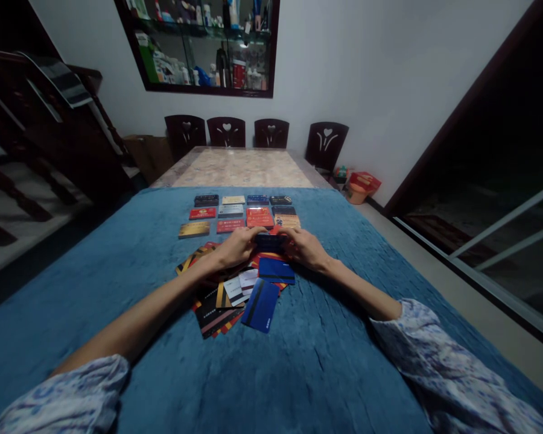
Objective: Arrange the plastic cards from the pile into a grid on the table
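Between my hands, a small stack of dark blue cards (268,243) is gripped at its two short ends. My left hand (238,246) has its thumb and fingers closed on the left end. On the right end, my right hand (304,247) pinches the same stack. Beneath and in front lies a loose, fanned pile of cards, with a blue card (261,305), another blue card (277,270), a white card (235,292) and a black card (212,313). Just beyond my hands, a red card stack (259,217) sits among several neat stacks in rows.
A blue cloth (163,361) covers the near part of the table; the marble-patterned top (239,166) shows beyond it. Gold cards (194,229) lie at the left of the nearest row. Several dark chairs (271,132) stand at the far end, below a wall cabinet (203,54).
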The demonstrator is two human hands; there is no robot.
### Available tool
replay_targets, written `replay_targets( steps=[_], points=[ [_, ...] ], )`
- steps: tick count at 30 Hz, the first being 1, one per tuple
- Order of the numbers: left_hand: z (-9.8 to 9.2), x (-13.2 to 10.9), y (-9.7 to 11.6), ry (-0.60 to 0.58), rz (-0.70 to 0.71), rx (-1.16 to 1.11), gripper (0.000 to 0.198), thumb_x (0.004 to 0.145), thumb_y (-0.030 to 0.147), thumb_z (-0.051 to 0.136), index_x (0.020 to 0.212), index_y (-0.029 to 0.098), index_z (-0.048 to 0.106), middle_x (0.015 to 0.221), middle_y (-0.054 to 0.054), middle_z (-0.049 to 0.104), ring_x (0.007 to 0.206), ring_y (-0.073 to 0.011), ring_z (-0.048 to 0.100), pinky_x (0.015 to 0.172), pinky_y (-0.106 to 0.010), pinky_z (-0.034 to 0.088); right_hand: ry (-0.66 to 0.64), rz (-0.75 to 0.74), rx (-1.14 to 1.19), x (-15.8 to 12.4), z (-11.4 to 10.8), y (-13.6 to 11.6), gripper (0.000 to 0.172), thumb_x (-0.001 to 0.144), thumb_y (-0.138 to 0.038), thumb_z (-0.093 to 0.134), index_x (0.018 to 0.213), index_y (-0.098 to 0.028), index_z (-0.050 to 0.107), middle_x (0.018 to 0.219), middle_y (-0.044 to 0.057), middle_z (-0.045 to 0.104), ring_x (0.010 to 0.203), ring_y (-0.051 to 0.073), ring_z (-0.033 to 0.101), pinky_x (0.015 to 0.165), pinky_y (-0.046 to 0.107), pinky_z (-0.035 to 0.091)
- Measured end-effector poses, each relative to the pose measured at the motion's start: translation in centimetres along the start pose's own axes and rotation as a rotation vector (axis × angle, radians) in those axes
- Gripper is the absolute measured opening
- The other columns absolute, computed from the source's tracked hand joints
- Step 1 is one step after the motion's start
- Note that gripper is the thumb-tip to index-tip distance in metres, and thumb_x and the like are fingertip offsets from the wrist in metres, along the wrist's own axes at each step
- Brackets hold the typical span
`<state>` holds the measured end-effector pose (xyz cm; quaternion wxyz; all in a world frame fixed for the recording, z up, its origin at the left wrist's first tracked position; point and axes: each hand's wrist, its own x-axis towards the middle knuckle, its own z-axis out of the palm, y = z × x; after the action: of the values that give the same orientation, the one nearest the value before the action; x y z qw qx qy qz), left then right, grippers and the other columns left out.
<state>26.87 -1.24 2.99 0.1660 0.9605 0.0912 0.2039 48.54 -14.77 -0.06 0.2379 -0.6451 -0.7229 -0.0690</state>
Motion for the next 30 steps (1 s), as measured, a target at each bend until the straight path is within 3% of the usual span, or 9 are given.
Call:
replay_targets(
  steps=[12,19,30],
  points=[
    [0.6,-0.1,-0.2,-0.032,-0.046,0.146,0.047,0.085,0.013,0.052,0.131,0.018,0.057,0.097,-0.009,0.071,0.089,-0.0241,0.065,0.081,-0.035,0.050,-0.017,-0.022,0.014,0.0,-0.1,-0.5,0.045,0.086,-0.019,0.060,0.131,-0.018,0.058,0.105,0.012,0.070,0.094,0.026,0.061,0.083,0.036,0.046],
    [0.5,-0.3,0.4,-0.105,-0.119,0.185,0.051,0.087,0.011,0.051,0.138,0.017,0.053,0.114,-0.013,0.072,0.104,-0.0277,0.065,0.092,-0.041,0.047,-0.039,-0.089,0.003,0.0,0.5,0.3,0.052,0.087,-0.025,0.061,0.137,-0.014,0.054,0.116,0.017,0.068,0.104,0.030,0.055,0.091,0.044,0.047],
    [0.9,-0.2,-0.1,-0.060,-0.139,0.091,0.054,0.085,0.015,0.059,0.139,0.016,0.055,0.128,-0.015,0.069,0.117,-0.0300,0.063,0.102,-0.047,0.047,-0.081,-0.106,-0.043,0.1,0.4,1.1,0.062,0.091,-0.036,0.060,0.150,-0.021,0.047,0.123,0.017,0.060,0.113,0.033,0.049,0.091,0.050,0.047]
  ],
)
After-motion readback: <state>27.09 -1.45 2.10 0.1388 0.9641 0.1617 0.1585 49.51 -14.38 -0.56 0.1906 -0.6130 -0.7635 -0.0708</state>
